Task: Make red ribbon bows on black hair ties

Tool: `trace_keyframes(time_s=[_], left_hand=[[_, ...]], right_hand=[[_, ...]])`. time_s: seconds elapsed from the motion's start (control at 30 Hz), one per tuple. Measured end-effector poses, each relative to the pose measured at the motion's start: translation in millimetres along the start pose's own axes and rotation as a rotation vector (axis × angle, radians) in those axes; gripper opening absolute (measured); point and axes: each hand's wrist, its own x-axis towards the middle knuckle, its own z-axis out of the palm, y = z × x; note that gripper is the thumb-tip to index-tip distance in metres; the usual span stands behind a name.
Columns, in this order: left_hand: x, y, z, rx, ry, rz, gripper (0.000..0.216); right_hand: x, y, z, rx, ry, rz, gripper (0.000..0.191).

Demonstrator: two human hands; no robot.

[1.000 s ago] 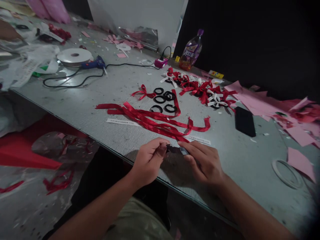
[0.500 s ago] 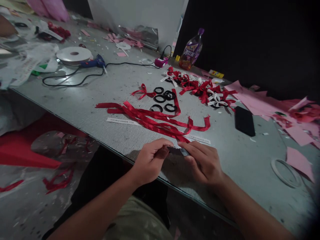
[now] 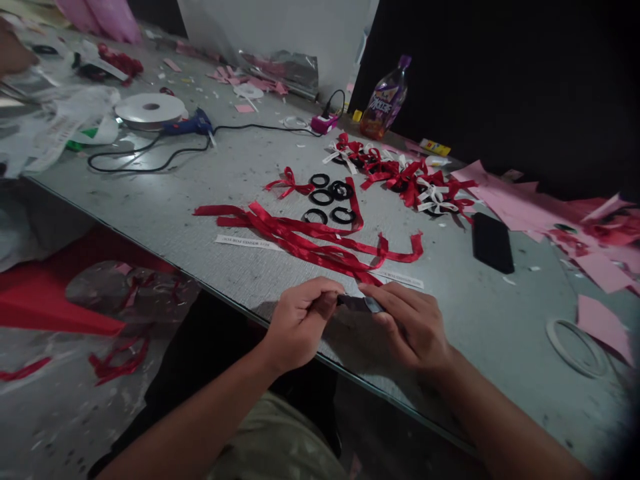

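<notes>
Barely budged, left hand (image 3: 300, 327), right hand (image 3: 415, 323), dark strip (image 3: 355, 304) was pinched by both, red ribbons (image 3: 289, 239) strewn just beyond

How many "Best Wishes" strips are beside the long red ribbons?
2: left strip, before the ribbons; right strip, just beyond the right hand. More may be hidden.

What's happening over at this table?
A person holds a small dark strip stretched between the left hand and right hand, above the near edge of the table. Red ribbons lie just beyond, then loose black rings. Farther back sits a row of red and white bows. A glue gun lies off to the left.
</notes>
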Motion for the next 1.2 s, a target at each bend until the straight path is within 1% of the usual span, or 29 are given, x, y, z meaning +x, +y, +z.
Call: trace_keyframes(time_s=[0.1,0.27,0.4,0.57,0.73,0.9,1.03,1.1,1.2], left_hand=[[1,1,0,0.063,-0.057,0.035,0.023],[1,1,0,0.015,-0.007,0.016,0.025],[1,1,-1,0.056,-0.075,0.029,0.021],[1,1,-3,-0.026,-0.055,-0.06,0.029],[2,2,-2,0.001,-0.097,-0.066,0.03],[1,-5,-3,-0.207,-0.08,-0.127,0.033],[2,-8,-3,-0.331,-0.096,-0.165,0.031],[3,-7,-2,-0.423,-0.112,-0.211,0.03],[6,-3,-2,-0.587,-0.141,-0.324,0.031]], right_hand=[[0,0,0,0.001,0.013,-0.015,0.035],[0,0,0,0.008,0.005,-0.012,0.035],[-1,-1,-1,0.005,0.018,-0.025,0.035],[0,-1,-2,0.0,0.006,-0.009,0.035],[-1,-1,-2,-0.004,0.005,-0.019,0.035],[-1,0,0,0.007,0.001,-0.008,0.035],[0,0,1,-0.003,-0.008,0.004,0.034],[0,0,1,-0.004,-0.009,0.008,0.033],[0,1,1,-0.006,-0.016,0.012,0.033]])
